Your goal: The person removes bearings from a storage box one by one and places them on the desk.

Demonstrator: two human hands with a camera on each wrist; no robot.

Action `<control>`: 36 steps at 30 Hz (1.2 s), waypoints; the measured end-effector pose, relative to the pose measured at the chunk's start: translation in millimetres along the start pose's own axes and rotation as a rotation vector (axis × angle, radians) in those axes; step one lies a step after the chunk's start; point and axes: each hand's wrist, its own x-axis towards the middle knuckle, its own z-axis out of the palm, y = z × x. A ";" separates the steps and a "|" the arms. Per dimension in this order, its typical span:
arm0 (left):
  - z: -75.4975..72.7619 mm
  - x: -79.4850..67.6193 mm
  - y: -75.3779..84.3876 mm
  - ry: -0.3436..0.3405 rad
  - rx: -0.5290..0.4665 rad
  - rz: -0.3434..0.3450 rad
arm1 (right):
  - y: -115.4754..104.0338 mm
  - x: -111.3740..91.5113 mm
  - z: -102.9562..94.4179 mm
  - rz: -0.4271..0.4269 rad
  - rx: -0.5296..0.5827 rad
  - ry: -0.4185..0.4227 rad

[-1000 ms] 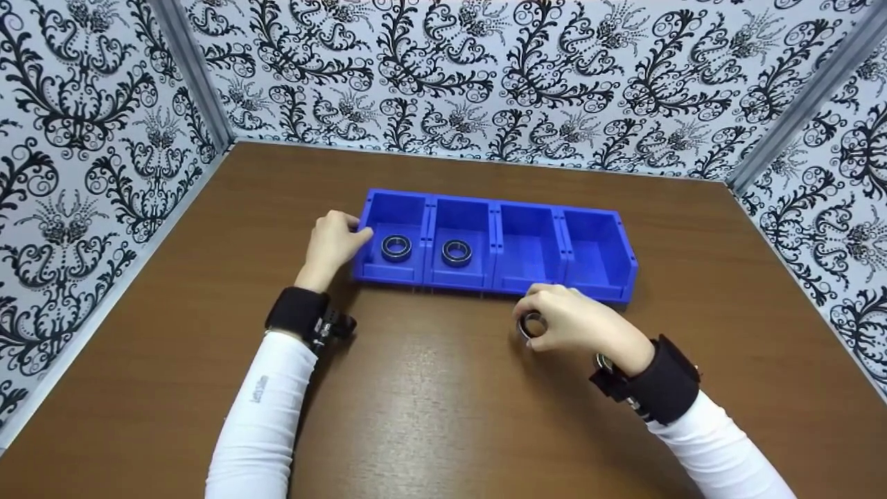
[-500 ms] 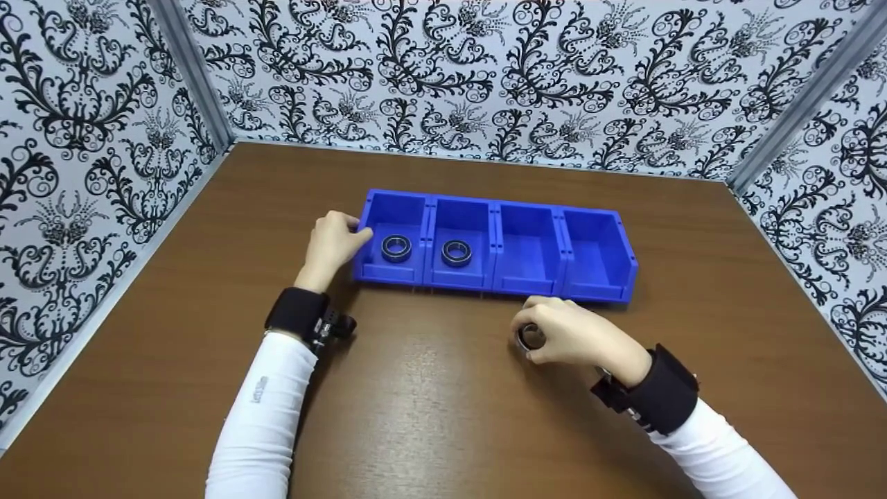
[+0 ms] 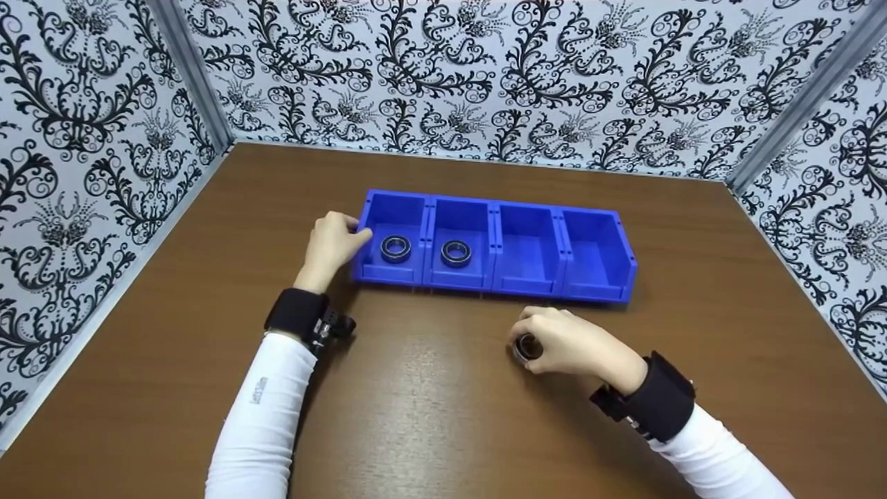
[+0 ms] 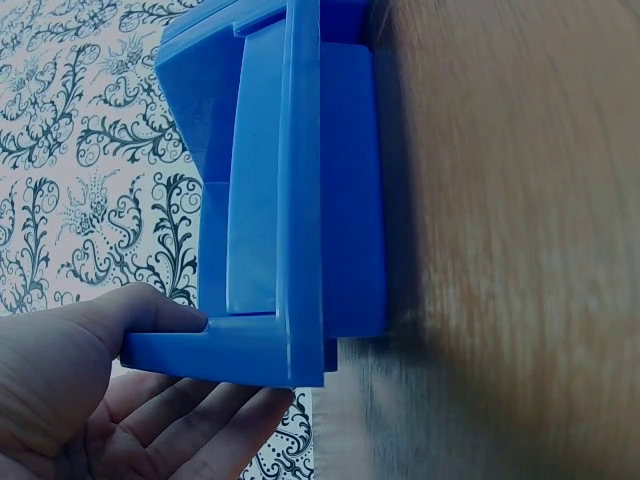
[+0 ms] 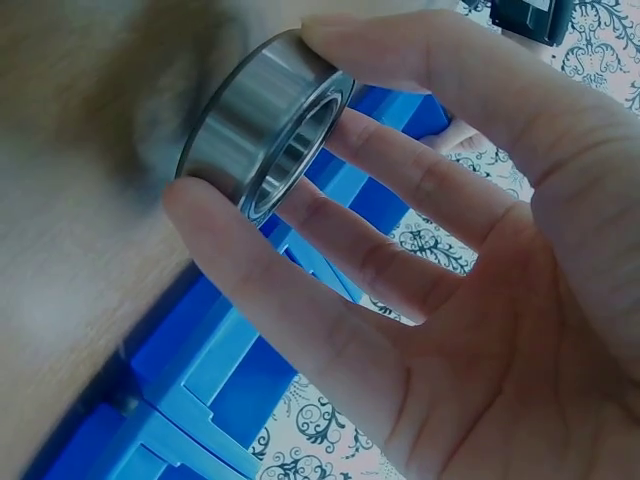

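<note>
My left hand grips the left end wall of a blue bin row, thumb inside and fingers outside, as the left wrist view also shows at the bin's wall. Between thumb and fingertips my right hand pinches a ball bearing, a shiny steel ring with a dark-edged bore. In the head view that held bearing is partly covered by the fingers, in front of the third compartment. One bearing lies flat in the leftmost compartment, and another bearing in the second.
The bins stand on a brown wooden table. Patterned black-and-white panels with grey metal corner posts enclose the back and both sides. Black straps with small cameras circle both wrists.
My right hand has moved a little toward the front of the table, away from the bins, with the bearing in its fingers. The left hand and the bins stay in place.
</note>
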 end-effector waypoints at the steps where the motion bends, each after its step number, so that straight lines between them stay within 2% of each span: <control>1: 0.0 -0.1 -0.2 0.000 0.001 -0.002 | -0.2 -0.2 0.6 0.001 0.000 -0.002; 11: 0.8 -0.2 -0.1 0.021 0.010 0.029 | 1.4 -0.4 5.4 0.012 0.018 -0.019; 30: 0.1 -0.2 0.2 -0.012 -0.009 -0.006 | 4.2 0.3 10.4 0.016 0.029 -0.012; 36: 0.2 0.1 -0.2 -0.001 0.005 0.009 | 3.7 0.7 10.6 0.005 0.022 -0.009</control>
